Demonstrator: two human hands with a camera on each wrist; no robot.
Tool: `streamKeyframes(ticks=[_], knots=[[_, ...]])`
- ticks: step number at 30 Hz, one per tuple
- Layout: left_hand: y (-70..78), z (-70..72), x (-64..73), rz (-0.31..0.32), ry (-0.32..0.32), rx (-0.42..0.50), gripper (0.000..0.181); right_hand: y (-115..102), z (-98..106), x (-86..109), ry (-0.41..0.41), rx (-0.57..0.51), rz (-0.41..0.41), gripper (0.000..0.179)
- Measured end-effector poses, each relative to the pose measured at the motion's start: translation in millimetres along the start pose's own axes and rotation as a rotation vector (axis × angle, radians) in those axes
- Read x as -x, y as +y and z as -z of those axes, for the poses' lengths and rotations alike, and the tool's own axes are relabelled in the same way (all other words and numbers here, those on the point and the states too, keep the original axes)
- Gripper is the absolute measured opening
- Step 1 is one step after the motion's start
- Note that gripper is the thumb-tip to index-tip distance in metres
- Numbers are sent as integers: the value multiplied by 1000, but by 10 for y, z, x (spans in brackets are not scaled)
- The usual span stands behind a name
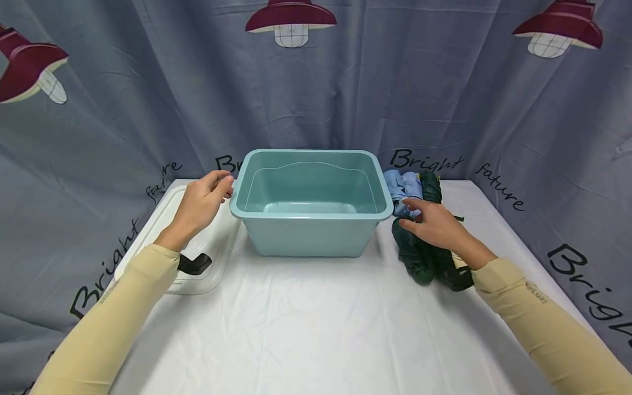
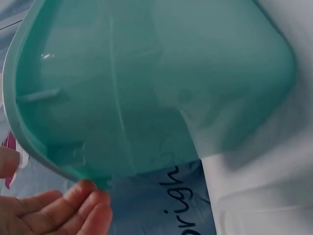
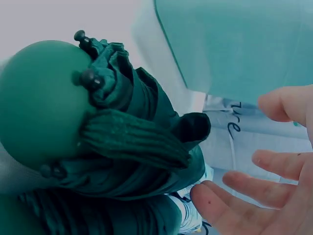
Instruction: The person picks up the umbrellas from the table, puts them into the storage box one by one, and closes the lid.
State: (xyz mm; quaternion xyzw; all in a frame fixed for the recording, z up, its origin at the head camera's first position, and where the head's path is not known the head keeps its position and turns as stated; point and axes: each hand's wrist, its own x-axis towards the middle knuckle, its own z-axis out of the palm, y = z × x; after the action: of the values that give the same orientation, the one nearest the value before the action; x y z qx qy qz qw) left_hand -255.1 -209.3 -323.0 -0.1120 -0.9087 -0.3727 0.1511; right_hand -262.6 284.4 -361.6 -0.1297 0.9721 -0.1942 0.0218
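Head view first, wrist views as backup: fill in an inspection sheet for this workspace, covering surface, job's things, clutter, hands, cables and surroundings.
Surface: white cloth, lightly creased.
Job's things: teal bin, upright, open-topped; white lid lying flat at its left; dark green bundles and light blue bundles, apparently folded umbrellas, at its right.
Clutter: nothing seen.
Hands: left hand beside the bin's left rim, contact unclear; right hand over the bundles, fingers spread, gripping nothing.
Cables: nothing seen.
Surroundings: grey-blue curtain printed with lamps and lettering.
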Motion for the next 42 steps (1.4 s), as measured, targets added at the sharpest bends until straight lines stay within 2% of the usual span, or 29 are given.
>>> streamKeyframes(ticks=[6,10,14,22,28,32,42], knots=[[119,-59,-150,74,-57,-52,61,5,-43,5,-11,27,-43,71],[146,-85,-221,118,-97,-90,70,8,-83,0,-4,35,-46,71],[161,-108,-258,136,-129,-137,69,6,-117,0,-10,47,-57,70],[176,-145,-301,155,-169,-183,65,-17,-121,-17,-55,84,-112,58],[164,-157,-320,175,-240,-227,75,29,-110,-22,-106,87,-112,62],[173,-163,-312,197,-266,-253,77,52,-126,-27,-129,74,-119,67],[181,-169,-304,211,-272,-257,74,38,-100,-41,-191,44,-126,63]])
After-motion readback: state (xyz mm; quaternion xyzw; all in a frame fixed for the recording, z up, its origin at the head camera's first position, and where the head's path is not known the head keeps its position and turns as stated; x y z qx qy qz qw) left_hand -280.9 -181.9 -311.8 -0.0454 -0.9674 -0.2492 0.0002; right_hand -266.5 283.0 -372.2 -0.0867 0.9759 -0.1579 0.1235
